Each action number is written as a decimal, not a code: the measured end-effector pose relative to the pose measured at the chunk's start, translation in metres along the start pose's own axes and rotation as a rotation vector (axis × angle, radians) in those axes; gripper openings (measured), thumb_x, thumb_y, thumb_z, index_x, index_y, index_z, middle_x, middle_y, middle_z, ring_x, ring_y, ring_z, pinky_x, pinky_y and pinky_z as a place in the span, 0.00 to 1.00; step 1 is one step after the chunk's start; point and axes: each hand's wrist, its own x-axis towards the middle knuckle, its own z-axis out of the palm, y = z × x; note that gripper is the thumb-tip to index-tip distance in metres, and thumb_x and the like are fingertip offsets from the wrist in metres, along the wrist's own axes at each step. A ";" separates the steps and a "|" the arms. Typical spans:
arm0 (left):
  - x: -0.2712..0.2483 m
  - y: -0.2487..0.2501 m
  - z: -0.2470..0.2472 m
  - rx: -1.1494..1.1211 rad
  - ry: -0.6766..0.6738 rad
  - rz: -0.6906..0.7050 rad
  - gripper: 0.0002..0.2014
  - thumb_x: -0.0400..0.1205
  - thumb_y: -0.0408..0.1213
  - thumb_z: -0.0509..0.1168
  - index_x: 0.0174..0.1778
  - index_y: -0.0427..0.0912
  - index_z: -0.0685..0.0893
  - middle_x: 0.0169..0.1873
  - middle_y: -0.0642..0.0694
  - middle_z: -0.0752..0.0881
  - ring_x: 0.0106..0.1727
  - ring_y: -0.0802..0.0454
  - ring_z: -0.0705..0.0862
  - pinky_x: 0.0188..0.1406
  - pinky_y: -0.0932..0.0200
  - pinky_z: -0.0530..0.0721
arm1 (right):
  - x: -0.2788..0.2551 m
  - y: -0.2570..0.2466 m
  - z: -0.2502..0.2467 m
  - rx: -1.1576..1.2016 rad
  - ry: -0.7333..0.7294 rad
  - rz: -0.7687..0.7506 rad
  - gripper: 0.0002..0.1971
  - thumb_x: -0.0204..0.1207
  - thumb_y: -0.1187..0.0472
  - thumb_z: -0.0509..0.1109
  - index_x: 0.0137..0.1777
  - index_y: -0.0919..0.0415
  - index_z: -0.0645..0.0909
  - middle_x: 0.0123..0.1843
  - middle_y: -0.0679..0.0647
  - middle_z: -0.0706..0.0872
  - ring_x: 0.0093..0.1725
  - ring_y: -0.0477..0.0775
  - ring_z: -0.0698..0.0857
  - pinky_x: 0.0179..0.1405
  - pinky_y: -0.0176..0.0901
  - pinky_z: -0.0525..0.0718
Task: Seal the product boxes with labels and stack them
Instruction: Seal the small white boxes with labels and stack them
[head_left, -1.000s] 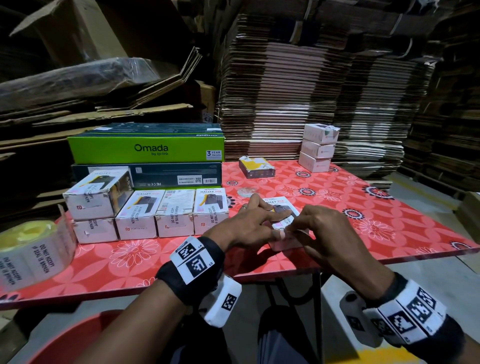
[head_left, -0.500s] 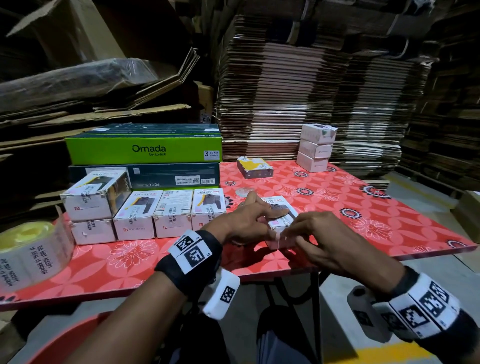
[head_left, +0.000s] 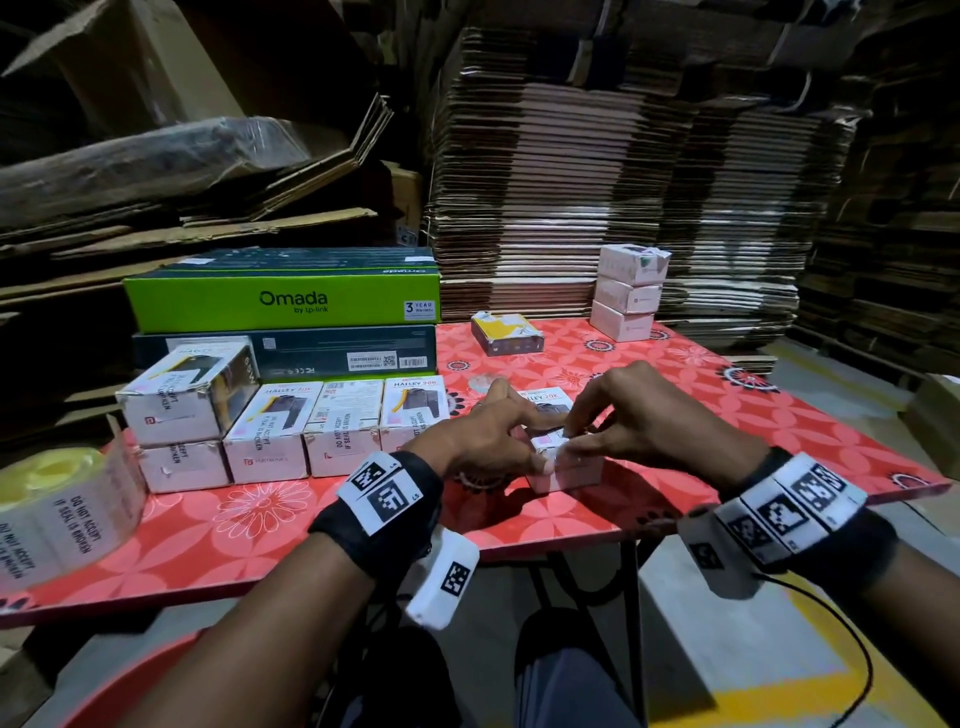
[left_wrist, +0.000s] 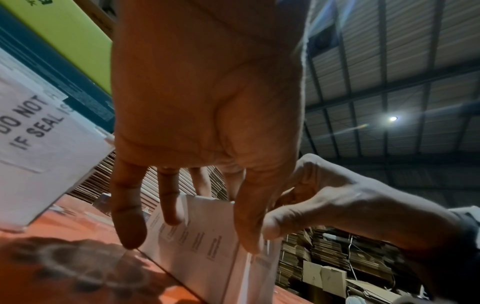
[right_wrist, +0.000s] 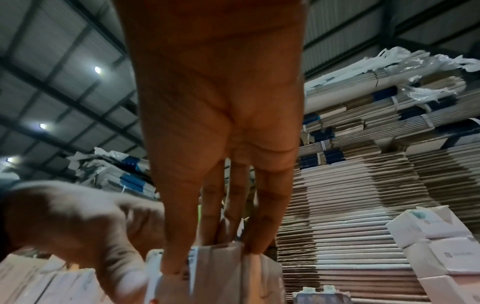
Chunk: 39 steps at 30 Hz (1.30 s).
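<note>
Your left hand (head_left: 488, 436) and right hand (head_left: 639, 421) both have a grip on the product box (head_left: 566, 467) near the table (head_left: 727, 415) edge, pressing a label (head_left: 558, 457) down. Uneven thumb pressure could crease it; a shove could push the box off. Far left, the sealed boxes (head_left: 270, 431) wait.

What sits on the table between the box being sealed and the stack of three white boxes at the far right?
Head view: only bare red tabletop between the box and the stack.
</note>
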 end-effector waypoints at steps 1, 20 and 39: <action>0.000 0.000 0.000 0.000 0.000 -0.001 0.31 0.80 0.40 0.76 0.79 0.58 0.76 0.64 0.42 0.66 0.71 0.50 0.69 0.81 0.55 0.66 | 0.002 0.001 0.000 0.005 0.005 0.022 0.07 0.68 0.54 0.87 0.43 0.52 0.94 0.40 0.44 0.93 0.39 0.36 0.88 0.40 0.29 0.85; -0.007 0.010 -0.003 0.002 -0.034 -0.027 0.31 0.80 0.38 0.76 0.80 0.55 0.75 0.66 0.39 0.66 0.69 0.46 0.73 0.78 0.53 0.71 | 0.017 0.001 -0.003 -0.041 -0.038 0.099 0.12 0.59 0.47 0.90 0.30 0.51 0.91 0.27 0.44 0.89 0.30 0.39 0.87 0.27 0.34 0.81; 0.000 0.001 0.000 0.036 -0.001 -0.019 0.32 0.75 0.39 0.81 0.76 0.48 0.81 0.65 0.42 0.67 0.70 0.45 0.72 0.70 0.60 0.70 | 0.017 -0.005 0.002 -0.127 0.005 -0.001 0.17 0.55 0.41 0.89 0.30 0.52 0.89 0.27 0.40 0.87 0.31 0.34 0.83 0.29 0.31 0.71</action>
